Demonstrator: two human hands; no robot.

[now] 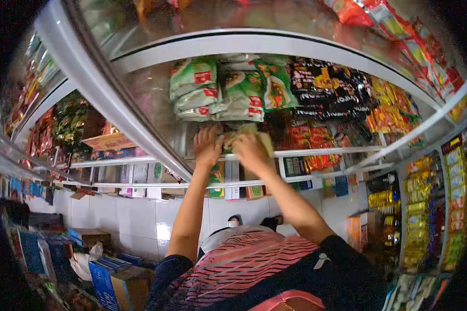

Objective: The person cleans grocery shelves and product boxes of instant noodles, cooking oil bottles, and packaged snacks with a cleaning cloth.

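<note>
Both arms stretched forward from striped shirt (244, 264) toward glass cabinet (155, 93). Left hand (207, 146) flat on cabinet frame, fingers spread, holding nothing. Right hand (250, 150) fingers curled, grip closed on yellow cloth (254, 133) pressed against glass. Behind glass: green packets (213, 88), black packets (321, 83).

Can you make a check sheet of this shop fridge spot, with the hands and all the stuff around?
Surface: curved glass freezer lid, white-framed, reflections on it.
Job's things: crumpled yellowish cloth on the lid's lower edge.
Clutter: green-and-white packets, black packets and orange packets under the glass.
Grip: left hand flat beside the cloth; right hand pressing on the cloth.
Cables: nothing seen.
Surroundings: white tiled floor, blue cardboard boxes, shelves of yellow bottles.
</note>
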